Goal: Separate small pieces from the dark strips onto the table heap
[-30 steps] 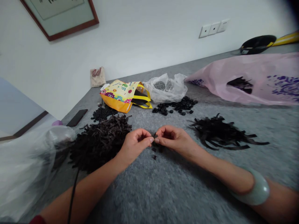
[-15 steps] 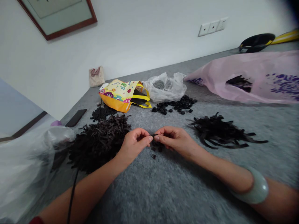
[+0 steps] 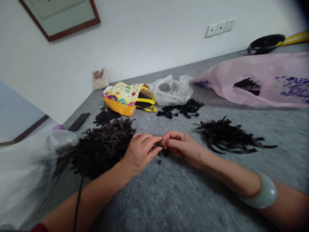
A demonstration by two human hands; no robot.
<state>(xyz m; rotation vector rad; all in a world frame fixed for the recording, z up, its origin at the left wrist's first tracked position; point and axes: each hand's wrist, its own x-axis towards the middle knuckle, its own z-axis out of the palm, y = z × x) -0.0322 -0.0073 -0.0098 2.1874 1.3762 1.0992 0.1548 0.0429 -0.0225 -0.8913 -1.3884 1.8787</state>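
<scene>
My right hand (image 3: 180, 144) pinches a small black piece (image 3: 162, 141) between thumb and fingertips; its exact kind is too small to make out. From the other side my left hand (image 3: 143, 149) meets it, with thumb and index finger closing around the same piece. Below the fingertips, a few small black plastic parts (image 3: 159, 162) lie on the grey table (image 3: 169, 199), partly hidden by my hands. A big heap of short black strips (image 3: 101, 148) lies just left of my left hand. Longer black strips (image 3: 229, 135) form a smaller pile to the right.
Behind my hands are small round black pieces (image 3: 190, 106), a clear plastic bag (image 3: 172, 91) and a yellow patterned bag (image 3: 123, 96). A pink bag (image 3: 265, 71) lies at right. Further left are more black pieces (image 3: 106, 116), a phone (image 3: 79, 121) and a large clear bag (image 3: 24, 180).
My left hand has shifted right and turned over, its fingers now stretched toward my right fingertips. My right hand stays in nearly the same spot.
</scene>
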